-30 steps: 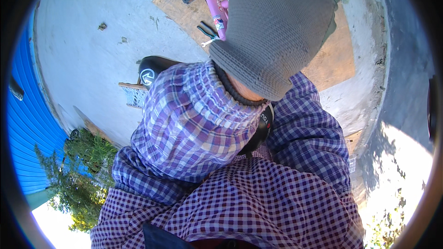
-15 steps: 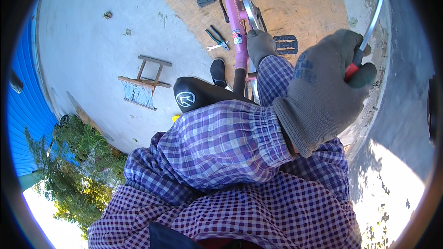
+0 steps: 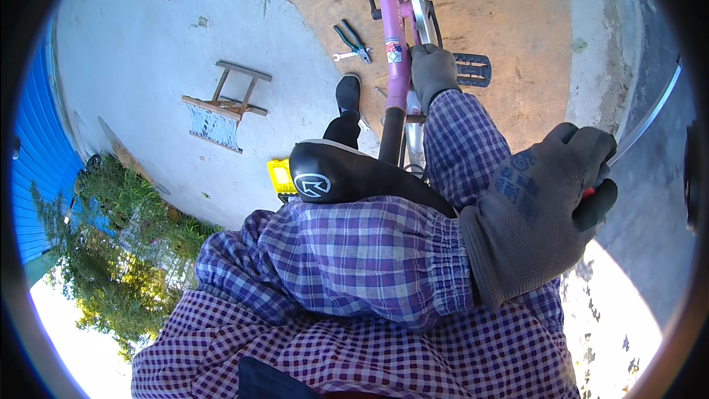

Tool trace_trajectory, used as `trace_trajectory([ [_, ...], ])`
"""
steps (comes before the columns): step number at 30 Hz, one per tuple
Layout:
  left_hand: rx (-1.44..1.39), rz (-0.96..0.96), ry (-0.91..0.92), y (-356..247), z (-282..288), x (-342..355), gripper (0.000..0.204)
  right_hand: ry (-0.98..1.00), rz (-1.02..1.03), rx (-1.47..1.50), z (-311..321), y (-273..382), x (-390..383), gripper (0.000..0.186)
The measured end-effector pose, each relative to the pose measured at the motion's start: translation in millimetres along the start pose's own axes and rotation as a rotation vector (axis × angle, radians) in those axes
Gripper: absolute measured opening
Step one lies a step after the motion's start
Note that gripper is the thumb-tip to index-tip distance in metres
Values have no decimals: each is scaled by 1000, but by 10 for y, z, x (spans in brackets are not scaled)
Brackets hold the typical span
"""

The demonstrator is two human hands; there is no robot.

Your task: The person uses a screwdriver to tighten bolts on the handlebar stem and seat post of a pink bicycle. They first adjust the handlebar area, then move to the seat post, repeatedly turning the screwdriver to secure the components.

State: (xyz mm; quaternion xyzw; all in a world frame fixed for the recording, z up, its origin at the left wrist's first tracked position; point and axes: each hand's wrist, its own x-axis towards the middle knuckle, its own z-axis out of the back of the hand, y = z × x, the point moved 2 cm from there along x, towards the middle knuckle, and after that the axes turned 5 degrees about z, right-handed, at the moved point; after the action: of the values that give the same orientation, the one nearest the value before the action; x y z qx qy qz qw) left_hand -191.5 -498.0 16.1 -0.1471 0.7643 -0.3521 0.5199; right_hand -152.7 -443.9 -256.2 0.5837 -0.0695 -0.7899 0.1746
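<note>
A pink folding-style bicycle (image 3: 394, 26) with a black saddle (image 3: 354, 170) stands in front of me. My right hand (image 3: 434, 70), in a grey glove, is closed against the frame beside the silver chainring (image 3: 418, 11); its fingertips are partly hidden. Crossing over my right forearm, my gloved left hand (image 3: 546, 210) is raised at the right, apart from the bicycle. Its fingers wrap round the red handle of a screwdriver (image 3: 653, 112), whose long silver shaft points up and to the right.
Left of the bicycle lie pliers (image 3: 353, 43) and a small wrench (image 3: 344, 56). A wooden folding stool (image 3: 225, 107) is farther left, and a yellow case (image 3: 281, 177) sits beside the saddle. Brown board (image 3: 517, 22) covers part of the ground. A grey wall (image 3: 657, 185) borders the right.
My left hand has come lower and to the right, and the screwdriver leans farther right. The view has shifted, showing more of the yellow case. My right hand keeps its place on the bicycle.
</note>
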Motion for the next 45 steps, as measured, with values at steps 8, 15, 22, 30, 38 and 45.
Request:
trace_trajectory([
  [8, -6, -116, -254, 6, -94, -105, 38, 72, -65, 49, -63, -149, 118, 35],
  [15, 3, -154, -159, 60, -108, -90, 43, 87, -28, -47, 21, -48, 82, 32],
  [22, 207, -131, -446, -30, -169, -177, 39, 70, -4, 11, -10, -111, 105, 26],
  [30, 59, -133, -307, 15, -177, -95, 38, 95, -27, 154, -33, -193, 150, 25],
  [38, -27, -105, -204, 89, -106, -111, 37, 68, 4, 146, -63, -227, 201, 22],
  [45, -14, -63, -167, 52, 2, 24, 36, 48, 65, 83, -69, -149, 174, 23],
])
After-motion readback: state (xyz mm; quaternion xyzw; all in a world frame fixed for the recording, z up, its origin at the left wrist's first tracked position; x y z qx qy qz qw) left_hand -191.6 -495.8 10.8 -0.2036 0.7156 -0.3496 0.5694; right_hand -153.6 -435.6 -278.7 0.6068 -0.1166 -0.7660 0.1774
